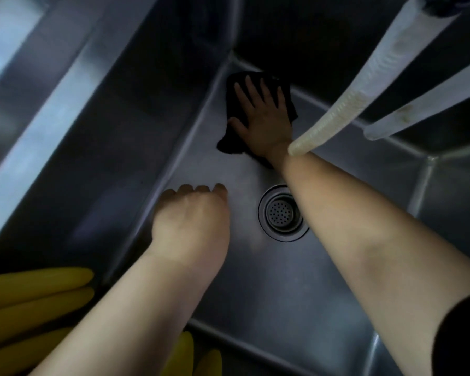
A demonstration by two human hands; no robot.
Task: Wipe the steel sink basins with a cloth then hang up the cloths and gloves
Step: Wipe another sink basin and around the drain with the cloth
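Note:
I look down into a deep steel sink basin (269, 308). My right hand (263, 118) lies flat, fingers spread, pressing a dark cloth (232, 139) onto the basin floor near the far left corner. My left hand (193, 218) hovers lower in the frame over the left side of the basin floor, fingers curled under, with nothing visible in it. Yellow rubber gloves (36, 302) lie at the bottom left on the near edge, partly under my left forearm.
A round drain strainer (281, 213) sits in the middle of the basin floor between my arms. Two pale hoses (364, 85) hang in from the top right above my right wrist. The sink's steel rim (46, 123) runs along the left.

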